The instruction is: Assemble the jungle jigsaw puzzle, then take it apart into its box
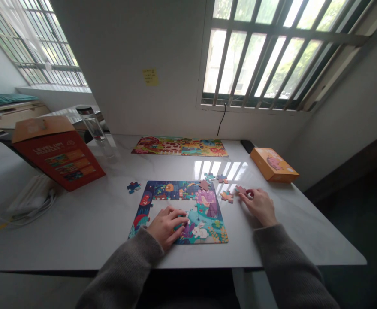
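In front of me lies a partly assembled jigsaw puzzle with a gap in its middle. My left hand rests on its lower part, fingers stretched out and holding nothing. To the right of the puzzle, my right hand pinches a reddish puzzle piece between thumb and fingers. Close by are an orange-and-teal piece, a dark-and-red piece and a teal piece. A brownish piece lies over the puzzle's upper right edge. One dark blue piece sits off its upper left corner.
Two finished puzzles lie along the wall. An orange box stands at the right beside a dark flat object. At left are a red puzzle box, a glass bottle and a white cable.
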Action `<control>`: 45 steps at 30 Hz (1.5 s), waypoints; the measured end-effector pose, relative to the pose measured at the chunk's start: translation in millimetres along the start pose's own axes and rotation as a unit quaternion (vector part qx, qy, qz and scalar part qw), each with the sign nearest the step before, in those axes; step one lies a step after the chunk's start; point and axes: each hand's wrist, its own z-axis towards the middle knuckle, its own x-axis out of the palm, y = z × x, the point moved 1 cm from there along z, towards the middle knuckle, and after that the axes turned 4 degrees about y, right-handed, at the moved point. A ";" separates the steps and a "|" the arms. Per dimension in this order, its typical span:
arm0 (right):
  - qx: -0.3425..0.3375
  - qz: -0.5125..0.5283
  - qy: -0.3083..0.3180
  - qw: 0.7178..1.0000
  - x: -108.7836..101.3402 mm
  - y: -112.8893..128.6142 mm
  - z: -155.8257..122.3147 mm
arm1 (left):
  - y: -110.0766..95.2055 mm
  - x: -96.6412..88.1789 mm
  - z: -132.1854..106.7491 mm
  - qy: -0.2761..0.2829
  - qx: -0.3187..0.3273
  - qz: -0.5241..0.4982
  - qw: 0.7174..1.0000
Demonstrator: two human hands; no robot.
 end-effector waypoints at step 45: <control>-0.294 0.231 -0.047 0.926 -2.8 92.1 -21.3 | 156.4 -70.7 -49.4 -0.199 -0.259 0.003 0.945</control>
